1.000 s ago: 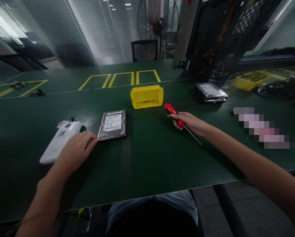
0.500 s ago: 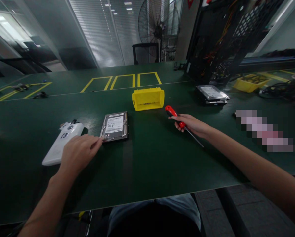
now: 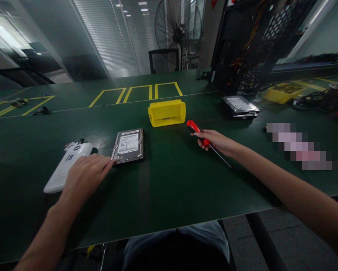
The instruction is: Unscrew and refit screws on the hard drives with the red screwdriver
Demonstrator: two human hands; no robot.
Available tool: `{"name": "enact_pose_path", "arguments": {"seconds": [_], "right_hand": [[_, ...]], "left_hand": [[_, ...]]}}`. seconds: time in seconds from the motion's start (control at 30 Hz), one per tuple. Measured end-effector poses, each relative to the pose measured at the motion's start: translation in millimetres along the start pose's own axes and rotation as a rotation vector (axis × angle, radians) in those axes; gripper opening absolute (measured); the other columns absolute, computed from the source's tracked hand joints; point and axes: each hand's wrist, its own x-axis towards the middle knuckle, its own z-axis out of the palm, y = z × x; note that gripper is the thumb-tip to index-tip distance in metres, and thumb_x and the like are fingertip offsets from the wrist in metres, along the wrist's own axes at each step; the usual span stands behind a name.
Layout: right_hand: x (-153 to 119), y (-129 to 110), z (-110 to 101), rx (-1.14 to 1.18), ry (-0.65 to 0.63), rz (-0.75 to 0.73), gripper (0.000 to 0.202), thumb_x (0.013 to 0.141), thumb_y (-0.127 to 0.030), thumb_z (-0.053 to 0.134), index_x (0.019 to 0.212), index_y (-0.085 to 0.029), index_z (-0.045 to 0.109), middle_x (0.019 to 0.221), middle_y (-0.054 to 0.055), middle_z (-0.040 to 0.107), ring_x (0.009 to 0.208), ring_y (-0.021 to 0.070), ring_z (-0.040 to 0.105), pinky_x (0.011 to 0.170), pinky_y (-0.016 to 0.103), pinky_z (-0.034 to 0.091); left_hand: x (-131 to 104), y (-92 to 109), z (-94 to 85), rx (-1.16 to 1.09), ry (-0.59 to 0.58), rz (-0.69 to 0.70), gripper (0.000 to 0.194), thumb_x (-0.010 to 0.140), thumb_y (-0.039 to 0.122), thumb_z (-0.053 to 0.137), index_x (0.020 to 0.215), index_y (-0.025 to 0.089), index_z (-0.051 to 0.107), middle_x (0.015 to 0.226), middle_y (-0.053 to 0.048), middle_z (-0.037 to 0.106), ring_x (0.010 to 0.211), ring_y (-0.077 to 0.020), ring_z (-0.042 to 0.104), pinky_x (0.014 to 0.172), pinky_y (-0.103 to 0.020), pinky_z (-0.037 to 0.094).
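A hard drive (image 3: 128,145) lies label up on the green table, left of the middle. My left hand (image 3: 89,171) is closed, its thumb and fingertips pinching the drive's near left corner. Partly behind that hand rests a white device (image 3: 64,165) marked 18, with a round lens-like spot at its far end. In my right hand (image 3: 216,142) is a screwdriver (image 3: 197,130) with a red and black handle, the fingers wrapped round it. Its shaft points down to the right, toward me. Between the hands and farther back sits a yellow bin (image 3: 167,113), its open side facing me.
Stacked hard drives (image 3: 239,107) lie at the right, before a black computer case (image 3: 239,49). Farther right are another yellow bin (image 3: 283,95) and dark cables (image 3: 312,98). A blurred-out patch (image 3: 299,146) covers something on the right. Yellow tape outlines (image 3: 137,87) mark the far table.
The whole view has shifted slightly, so things appear a little farther left. Both hands keep their holds, the left on the hard drive and the right on the screwdriver.
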Motion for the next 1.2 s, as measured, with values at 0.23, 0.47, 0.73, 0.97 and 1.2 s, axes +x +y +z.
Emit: {"name": "enact_pose_path", "arguments": {"seconds": [0.23,0.47,0.73,0.97,1.2], "right_hand": [[-4.4,-5.3,4.6,-0.015,0.025,0.021,0.043,0.083,-0.037,0.056,0.118,-0.013,0.048,0.076,0.002,0.053,0.064,0.0074,0.050,0.049,0.014,0.043],[0.1,0.1,-0.1,-0.003,0.000,0.003,0.046,0.082,-0.039,0.057,0.120,-0.014,0.047,0.077,0.002,0.054,0.065,0.0077,0.052,0.049,0.014,0.044],[-1.2,-1.7,1.6,-0.009,0.007,0.015,0.045,0.081,-0.040,0.058,0.117,-0.014,0.048,0.077,0.002,0.053,0.063,0.0073,0.051,0.049,0.014,0.043],[0.2,-0.4,0.3,-0.003,-0.005,0.006,0.046,0.080,-0.042,0.058,0.116,-0.014,0.049,0.077,0.002,0.053,0.064,0.0073,0.051,0.050,0.015,0.043],[-3.1,-4.6,3.5,-0.016,0.028,0.028,0.046,0.082,-0.040,0.057,0.118,-0.013,0.047,0.078,0.002,0.054,0.064,0.0077,0.051,0.050,0.015,0.043]], "left_hand": [[0.8,12.4,-8.4,0.107,0.005,-0.124,0.042,0.092,0.043,0.029,0.075,0.017,0.056,0.073,-0.007,0.059,0.070,-0.0226,0.053,0.066,-0.033,0.035],[2.6,7.0,-2.4,-0.003,-0.050,-0.037,0.033,0.092,0.029,0.029,0.084,0.014,0.058,0.081,-0.010,0.057,0.076,-0.0235,0.052,0.068,-0.033,0.037],[3.4,11.4,-3.8,-0.010,-0.098,-0.262,0.046,0.092,0.041,0.027,0.087,0.016,0.065,0.086,-0.009,0.066,0.078,-0.0237,0.058,0.065,-0.032,0.039],[17.2,17.2,-26.4,-0.022,-0.092,-0.327,0.040,0.092,0.037,0.026,0.078,0.015,0.056,0.073,-0.006,0.058,0.066,-0.0185,0.051,0.056,-0.027,0.032],[126.8,84.0,-61.2,-0.178,0.217,0.068,0.031,0.092,0.036,0.036,0.089,0.012,0.056,0.084,-0.007,0.059,0.074,-0.0167,0.052,0.060,-0.026,0.037]]}}
